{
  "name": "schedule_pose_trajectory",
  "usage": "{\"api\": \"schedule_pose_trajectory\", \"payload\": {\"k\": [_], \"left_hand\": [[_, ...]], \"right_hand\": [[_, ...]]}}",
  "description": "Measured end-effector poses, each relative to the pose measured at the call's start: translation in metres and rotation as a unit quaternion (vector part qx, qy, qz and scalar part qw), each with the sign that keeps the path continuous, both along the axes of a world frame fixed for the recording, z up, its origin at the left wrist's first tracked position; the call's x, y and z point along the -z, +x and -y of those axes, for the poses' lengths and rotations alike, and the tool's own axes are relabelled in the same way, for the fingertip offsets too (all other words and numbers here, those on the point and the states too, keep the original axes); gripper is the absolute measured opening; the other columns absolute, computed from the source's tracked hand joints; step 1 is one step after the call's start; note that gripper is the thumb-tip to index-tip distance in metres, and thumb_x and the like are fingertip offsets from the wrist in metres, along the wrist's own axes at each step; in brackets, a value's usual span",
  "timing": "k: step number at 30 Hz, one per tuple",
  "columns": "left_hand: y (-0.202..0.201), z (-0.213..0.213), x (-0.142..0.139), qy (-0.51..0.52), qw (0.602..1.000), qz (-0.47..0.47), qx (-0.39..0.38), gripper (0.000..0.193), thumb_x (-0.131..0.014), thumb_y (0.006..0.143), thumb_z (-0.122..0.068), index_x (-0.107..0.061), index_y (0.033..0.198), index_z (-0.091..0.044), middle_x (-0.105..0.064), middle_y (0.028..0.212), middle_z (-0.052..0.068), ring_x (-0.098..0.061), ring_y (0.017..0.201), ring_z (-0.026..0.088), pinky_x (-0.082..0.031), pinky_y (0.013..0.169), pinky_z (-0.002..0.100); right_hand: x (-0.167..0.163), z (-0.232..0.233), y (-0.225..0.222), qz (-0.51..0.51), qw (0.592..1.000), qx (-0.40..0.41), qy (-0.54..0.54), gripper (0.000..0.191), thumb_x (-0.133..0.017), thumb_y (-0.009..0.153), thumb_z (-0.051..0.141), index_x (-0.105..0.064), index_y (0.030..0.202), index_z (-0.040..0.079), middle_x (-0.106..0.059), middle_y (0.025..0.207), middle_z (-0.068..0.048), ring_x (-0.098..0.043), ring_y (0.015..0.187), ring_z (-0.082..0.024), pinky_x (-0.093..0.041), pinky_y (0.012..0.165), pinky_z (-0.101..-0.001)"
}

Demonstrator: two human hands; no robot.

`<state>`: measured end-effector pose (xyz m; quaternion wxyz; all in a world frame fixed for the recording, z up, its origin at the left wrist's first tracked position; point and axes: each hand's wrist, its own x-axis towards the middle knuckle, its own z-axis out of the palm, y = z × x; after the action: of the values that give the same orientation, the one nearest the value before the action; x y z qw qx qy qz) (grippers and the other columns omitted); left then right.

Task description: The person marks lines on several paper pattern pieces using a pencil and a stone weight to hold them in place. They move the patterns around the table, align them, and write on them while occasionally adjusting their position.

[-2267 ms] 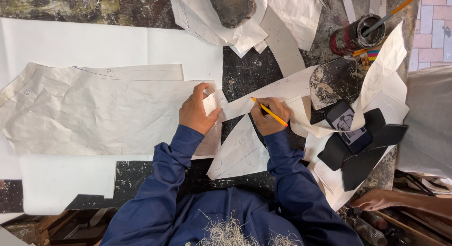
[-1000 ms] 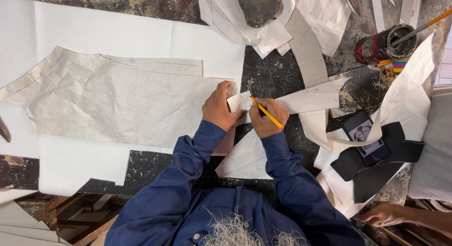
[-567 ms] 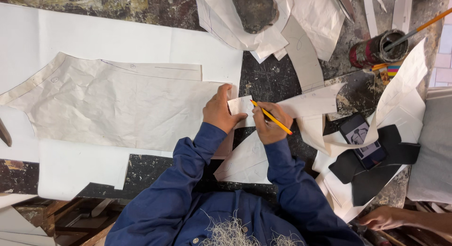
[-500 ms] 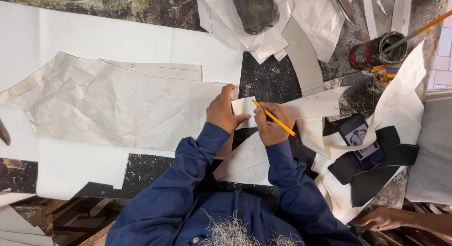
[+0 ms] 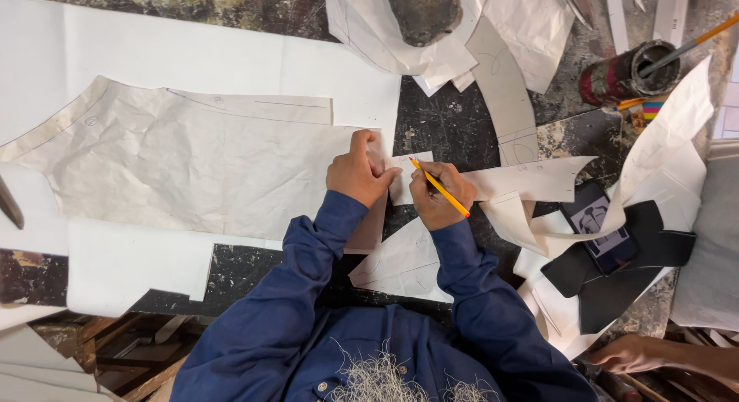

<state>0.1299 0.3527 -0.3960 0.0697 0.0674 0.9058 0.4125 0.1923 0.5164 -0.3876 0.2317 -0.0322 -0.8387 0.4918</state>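
Pencil unmoved, right hand writing, left hand pressing

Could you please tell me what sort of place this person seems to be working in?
Most likely a pattern-cutting or tailoring workshop. A large creased paper pattern piece lies on the dark worn worktable, the right hand marks a small paper piece with a yellow pencil, and black cut shapes lie nearby.

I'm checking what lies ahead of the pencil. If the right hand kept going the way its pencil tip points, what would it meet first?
Probably the small paper piece under the tip of the pencil in the right hand; the left hand lies just beyond it.
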Motion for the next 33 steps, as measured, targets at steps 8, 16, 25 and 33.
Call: {"api": "schedule_pose_trajectory", "payload": {"k": [8, 16, 25, 33], "left_hand": [[-0.006, -0.002, 0.004, -0.014, 1.000, 0.028, 0.002, 0.071, -0.092, 0.070, -0.041, -0.051, 0.120, -0.014, -0.071, 0.064, 0.000, -0.073, 0.061, 0.024, -0.055, 0.058, 0.038], [-0.004, 0.005, 0.005, 0.029, 0.999, 0.013, 0.025, 0.068, -0.091, 0.069, -0.029, -0.052, 0.122, -0.015, -0.070, 0.063, -0.002, -0.072, 0.059, 0.021, -0.056, 0.058, 0.035], [-0.004, 0.005, 0.004, 0.037, 0.999, 0.008, 0.022, 0.071, -0.093, 0.067, -0.030, -0.051, 0.123, -0.014, -0.070, 0.064, -0.001, -0.072, 0.060, 0.022, -0.056, 0.058, 0.034], [-0.005, 0.005, 0.002, 0.032, 0.999, 0.014, 0.022, 0.068, -0.092, 0.069, -0.031, -0.054, 0.122, -0.014, -0.069, 0.063, -0.002, -0.072, 0.059, 0.021, -0.056, 0.057, 0.034]], "right_hand": [[0.007, 0.004, -0.005, 0.011, 0.999, -0.017, 0.029, 0.009, -0.074, 0.086, 0.000, -0.072, 0.096, 0.001, -0.075, 0.087, -0.011, -0.074, 0.070, -0.016, -0.058, 0.064, -0.0262], [0.009, 0.006, -0.005, -0.018, 0.997, -0.053, 0.056, 0.012, -0.073, 0.087, 0.000, -0.072, 0.099, -0.001, -0.074, 0.087, -0.013, -0.073, 0.071, -0.019, -0.058, 0.065, -0.0284], [0.007, 0.007, -0.006, 0.002, 0.999, -0.028, 0.042, 0.010, -0.073, 0.086, -0.002, -0.072, 0.096, -0.001, -0.074, 0.083, -0.013, -0.072, 0.067, -0.019, -0.057, 0.063, -0.0287], [0.013, 0.006, -0.008, 0.008, 0.999, -0.023, 0.038, 0.010, -0.074, 0.086, 0.000, -0.071, 0.095, 0.001, -0.074, 0.085, -0.012, -0.075, 0.069, -0.020, -0.058, 0.064, -0.0280]]}}
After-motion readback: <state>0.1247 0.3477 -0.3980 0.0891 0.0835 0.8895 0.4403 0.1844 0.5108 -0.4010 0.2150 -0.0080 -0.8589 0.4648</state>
